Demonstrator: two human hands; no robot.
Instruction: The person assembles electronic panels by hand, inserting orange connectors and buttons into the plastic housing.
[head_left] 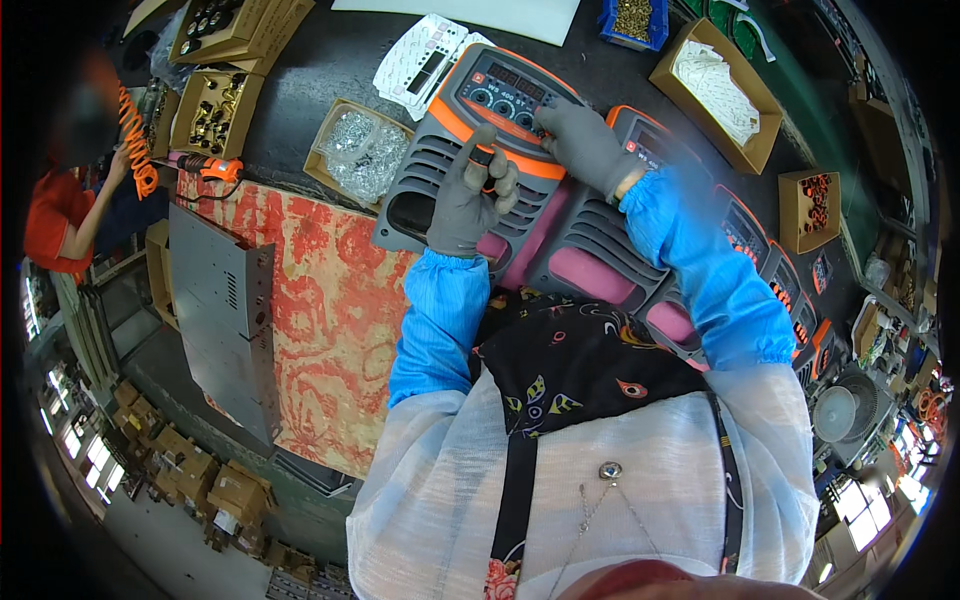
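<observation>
A dark grey plastic machine front with orange trim [545,168] lies on the bench before me, its black control panel [512,84] bearing displays and round dials. My left hand [462,208], in a grey glove, is over the lower part of this front, fingers curled round a small black-and-orange knob [482,156]. My right hand [583,148], gloved too, reaches in from the right. Its bent fingertips touch the right side of the control panel; whatever they pinch is hidden. A second, similar front [640,140] sits right beside it, partly behind my right forearm.
A carton of small clear bags [362,150] and printed panel stickers [418,66] lie left of the front. On the right are cartons of white papers [718,92] and black-and-orange knobs [818,208]. A bent grey metal sheet [222,310] lies left. A co-worker [70,215] stands far left.
</observation>
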